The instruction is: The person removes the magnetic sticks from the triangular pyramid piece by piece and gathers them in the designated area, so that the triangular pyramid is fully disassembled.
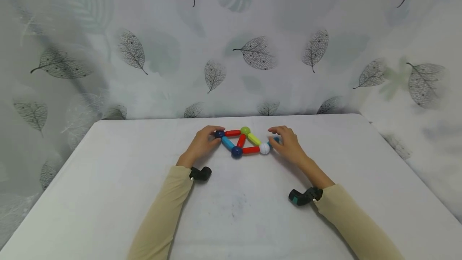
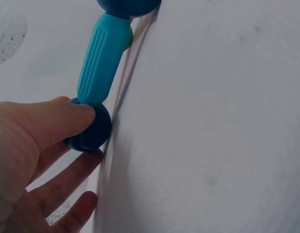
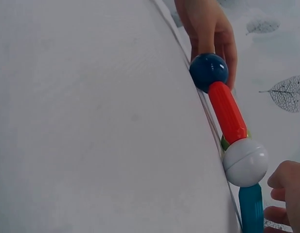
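Note:
A flat shape of magnetic rods and balls lies on the table. At its left corner my left hand (image 1: 200,143) pinches a dark blue ball (image 2: 94,128), thumb on the near side. From that ball run a light blue rod (image 2: 103,58) to a second dark blue ball (image 1: 236,152) and a red rod (image 1: 232,133) to a green ball (image 1: 245,130). More red rods and a yellow-green rod (image 1: 254,139) join a white ball (image 3: 245,162). A teal rod (image 3: 251,208) sticks out from the white ball. Beside it my right hand (image 1: 288,147) hovers with loosely bent fingers, apparently apart from the rod.
The white table (image 1: 231,212) stretches around the shape, its far edge close behind. A leaf-patterned cloth (image 1: 173,71) hangs behind and at both sides. Both wrists wear dark camera bands, the left band (image 1: 201,173) and the right band (image 1: 304,196).

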`<state>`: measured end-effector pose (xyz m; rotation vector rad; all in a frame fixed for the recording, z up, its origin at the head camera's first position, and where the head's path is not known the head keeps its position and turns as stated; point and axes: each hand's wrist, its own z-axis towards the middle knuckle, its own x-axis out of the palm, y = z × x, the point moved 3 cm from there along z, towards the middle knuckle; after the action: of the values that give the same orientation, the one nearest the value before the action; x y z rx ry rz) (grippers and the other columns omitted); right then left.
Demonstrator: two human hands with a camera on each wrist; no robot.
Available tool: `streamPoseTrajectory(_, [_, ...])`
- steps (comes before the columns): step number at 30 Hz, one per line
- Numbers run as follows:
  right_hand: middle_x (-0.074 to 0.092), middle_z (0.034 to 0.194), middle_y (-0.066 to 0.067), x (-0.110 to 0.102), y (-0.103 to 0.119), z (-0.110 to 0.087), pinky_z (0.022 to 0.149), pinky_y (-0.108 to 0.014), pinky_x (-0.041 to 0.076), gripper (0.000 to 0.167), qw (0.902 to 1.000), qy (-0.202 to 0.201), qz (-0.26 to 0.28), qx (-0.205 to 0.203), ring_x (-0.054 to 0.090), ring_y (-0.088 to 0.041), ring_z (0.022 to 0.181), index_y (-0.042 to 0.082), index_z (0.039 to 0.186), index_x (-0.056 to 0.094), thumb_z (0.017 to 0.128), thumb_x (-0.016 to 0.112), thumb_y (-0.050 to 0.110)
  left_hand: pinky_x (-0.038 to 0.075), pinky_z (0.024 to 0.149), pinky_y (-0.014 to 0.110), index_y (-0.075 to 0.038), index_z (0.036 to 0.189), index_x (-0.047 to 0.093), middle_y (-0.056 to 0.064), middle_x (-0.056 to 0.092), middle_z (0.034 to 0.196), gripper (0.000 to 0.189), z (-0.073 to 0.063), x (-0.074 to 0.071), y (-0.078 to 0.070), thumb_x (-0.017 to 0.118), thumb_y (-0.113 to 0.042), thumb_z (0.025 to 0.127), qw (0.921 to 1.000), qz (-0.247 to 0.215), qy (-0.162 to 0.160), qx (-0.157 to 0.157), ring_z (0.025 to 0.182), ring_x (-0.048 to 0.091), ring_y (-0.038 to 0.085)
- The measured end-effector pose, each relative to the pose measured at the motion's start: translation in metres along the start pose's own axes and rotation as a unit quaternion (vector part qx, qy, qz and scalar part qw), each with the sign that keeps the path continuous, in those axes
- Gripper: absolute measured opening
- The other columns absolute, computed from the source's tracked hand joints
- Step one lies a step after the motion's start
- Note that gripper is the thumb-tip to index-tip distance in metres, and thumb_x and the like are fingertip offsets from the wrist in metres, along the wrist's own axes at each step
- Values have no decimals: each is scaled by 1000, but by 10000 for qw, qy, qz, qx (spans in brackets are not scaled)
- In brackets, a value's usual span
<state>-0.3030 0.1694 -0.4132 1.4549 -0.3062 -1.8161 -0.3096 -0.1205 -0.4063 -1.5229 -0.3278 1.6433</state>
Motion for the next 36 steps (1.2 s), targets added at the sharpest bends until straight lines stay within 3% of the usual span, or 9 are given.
streamPoseTrajectory(7, [57,119,-22,4,20,7,98,-58,33,38,9983,-94,252,-511,47,-37,115,-2,129,55,92,61,7,43,104,45,-2,131,59,18,58,130,39,-1,-1,2,64,-2,92,9999,49,-89,54,114,58,32])
streamPoseTrajectory(12, [56,122,-21,10,34,10,100,-57,36,38,9974,15,327,-645,47,-36,115,-2,128,55,91,61,5,42,104,45,-3,131,59,17,58,130,39,-1,-2,3,64,-3,92,9999,28,-65,84,115,57,32])
streamPoseTrajectory(19, [58,121,-20,23,52,19,101,-56,39,32,9937,165,633,-913,48,-36,116,-3,122,60,90,61,4,42,105,44,-3,130,59,17,58,130,38,1,-1,3,65,-3,92,9999,69,-82,106,115,58,31])
streamPoseTrajectory(26, [62,115,-18,40,65,34,99,-53,41,26,9855,432,715,-1479,52,-35,112,-4,114,65,89,61,3,42,105,44,-3,130,59,17,58,131,38,1,0,2,65,-3,92,9999,27,-52,135,114,57,31])
streamPoseTrajectory(31, [64,116,-17,53,73,44,98,-58,38,27,9842,633,478,-1585,53,-35,113,0,115,65,89,63,6,43,103,44,-1,128,60,19,59,128,37,1,-1,3,65,-1,92,9994,-40,-133,320,113,59,33])
streamPoseTrajectory(36, [65,119,-14,63,74,51,100,-58,35,30,9876,818,126,-1332,55,-34,114,3,119,64,90,63,10,44,102,46,1,127,60,20,60,126,37,1,-1,6,65,0,91,9987,-116,-159,460,113,60,35])
